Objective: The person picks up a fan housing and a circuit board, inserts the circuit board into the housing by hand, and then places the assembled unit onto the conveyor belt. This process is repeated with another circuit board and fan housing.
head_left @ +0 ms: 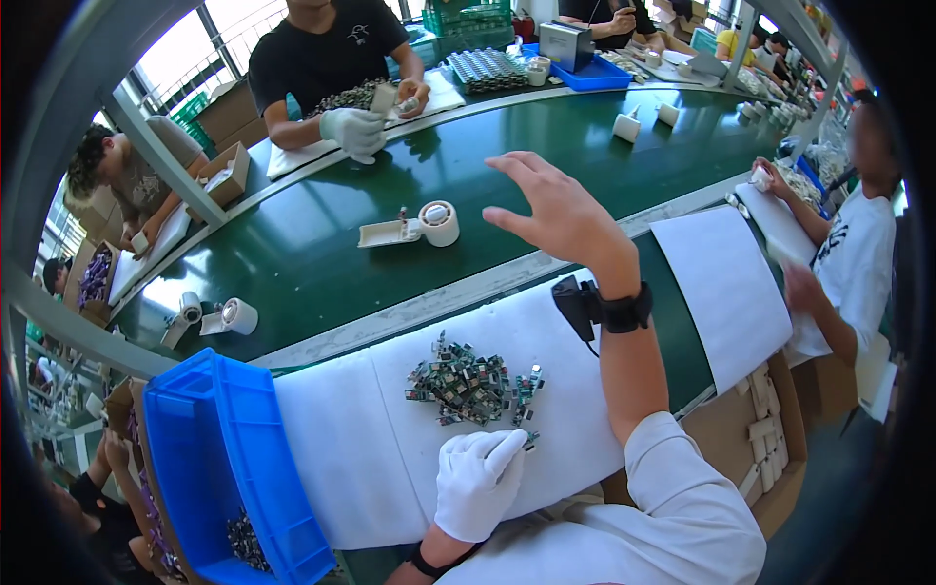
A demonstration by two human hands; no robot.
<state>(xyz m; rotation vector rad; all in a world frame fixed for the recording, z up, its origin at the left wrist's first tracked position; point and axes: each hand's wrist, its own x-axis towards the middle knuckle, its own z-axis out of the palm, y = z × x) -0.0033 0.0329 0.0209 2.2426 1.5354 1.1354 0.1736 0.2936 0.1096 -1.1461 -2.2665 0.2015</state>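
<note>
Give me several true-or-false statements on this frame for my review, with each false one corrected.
1. The left hand wears a white glove. True.
2. The right hand wears a matching glove. False: it is bare.
3. A pile of small green circuit boards lies on white sheeting. True.
4. A blue bin stands to the right of the pile. False: it stands to the left.
5. The right hand grips the nearest white device with a round head. False: the hand is open and apart from it.
6. A small green board shows at the left hand's fingertips. True.
</note>
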